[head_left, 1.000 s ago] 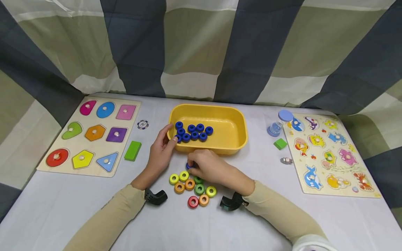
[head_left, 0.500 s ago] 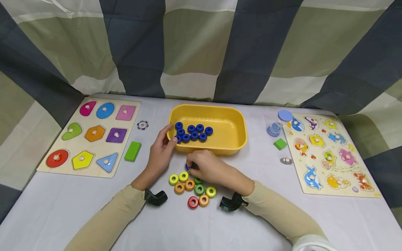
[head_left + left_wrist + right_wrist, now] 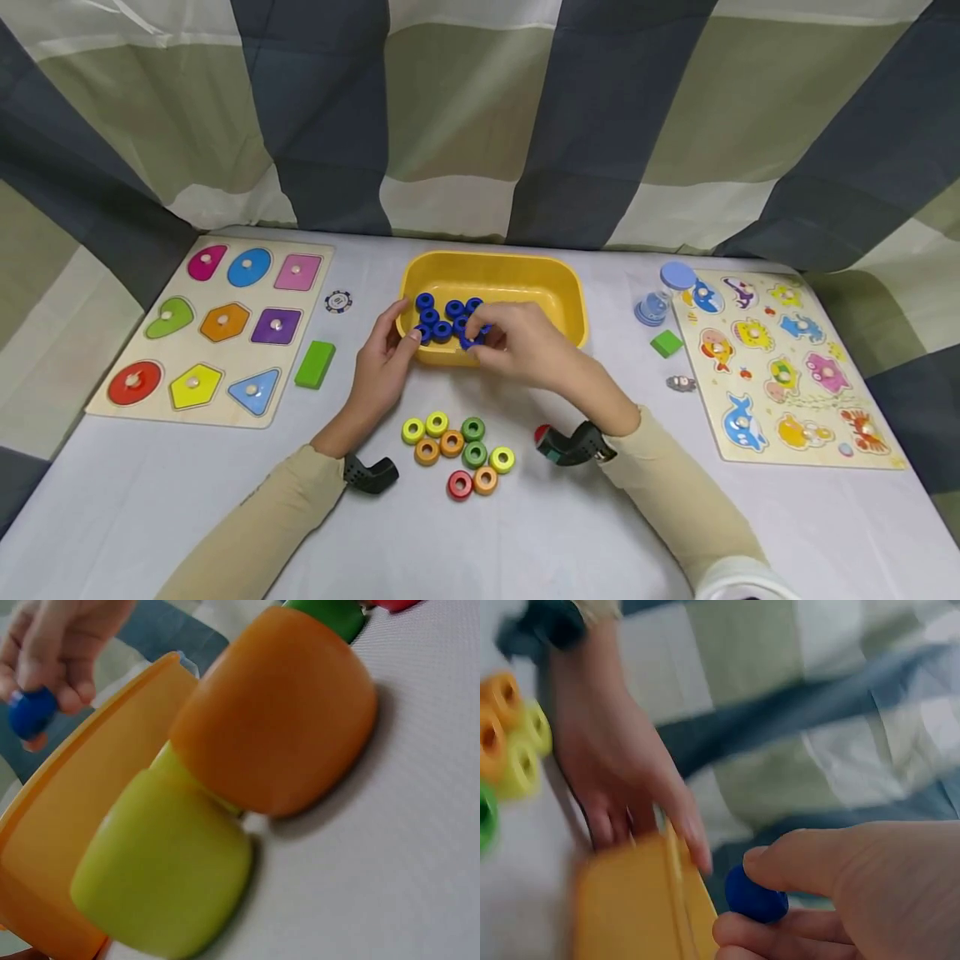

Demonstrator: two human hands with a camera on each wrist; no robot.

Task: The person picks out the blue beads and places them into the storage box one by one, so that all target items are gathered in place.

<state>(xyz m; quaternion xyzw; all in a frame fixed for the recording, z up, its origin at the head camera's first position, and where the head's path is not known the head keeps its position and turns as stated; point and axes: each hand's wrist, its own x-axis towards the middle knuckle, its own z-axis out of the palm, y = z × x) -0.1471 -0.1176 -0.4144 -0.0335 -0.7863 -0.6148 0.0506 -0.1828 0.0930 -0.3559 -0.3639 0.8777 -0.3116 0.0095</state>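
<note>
My right hand [image 3: 525, 346] pinches a blue ring bead [image 3: 755, 894] between thumb and fingertips, above the near side of the yellow tray [image 3: 525, 265]. My left hand [image 3: 381, 367] grips the tray's left end, thumb over the rim and fingers along the outer wall. Several more blue beads [image 3: 428, 317] lie in the tray's left half, some hidden behind my right fingers. In front of the tray, loose ring beads lie on the cloth: yellow [image 3: 412, 431], orange [image 3: 427, 452], green [image 3: 474, 454] and red [image 3: 460, 485]. The left wrist view shows an orange bead [image 3: 277, 712] close up.
At left lies a shape puzzle board [image 3: 210, 333], with a poker chip [image 3: 338, 302] and a green block [image 3: 315, 364] beside it. On the right are a sea-animal puzzle board [image 3: 787, 375], a small clear bottle [image 3: 654, 308], a green piece [image 3: 666, 343] and a grey figure [image 3: 681, 383].
My right hand has lifted the blue bead from beside the other loose beads and carried it up over the tray, uncovering a green bead. My left hand stays at the tray's end.
</note>
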